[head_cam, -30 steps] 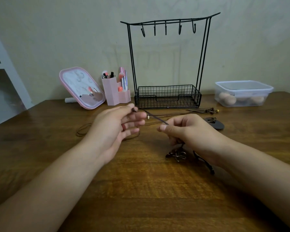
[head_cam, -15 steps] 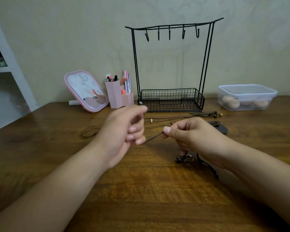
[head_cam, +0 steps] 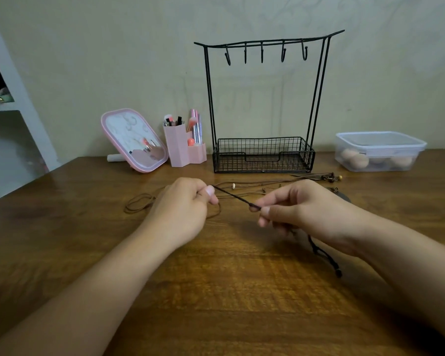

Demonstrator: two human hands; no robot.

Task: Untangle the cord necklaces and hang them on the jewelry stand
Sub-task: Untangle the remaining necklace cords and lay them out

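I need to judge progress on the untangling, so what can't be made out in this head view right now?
- Pendant under the right hand: hidden by the hand itself.
- How many cord necklaces lie beyond the hands: strands too thin and overlapping to count.
- Dark cord stretched between left hand and right: its ends are hidden inside the fingers.

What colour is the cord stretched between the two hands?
Dark brown. The cord shows best in the head view, pulled taut between left hand and right hand.
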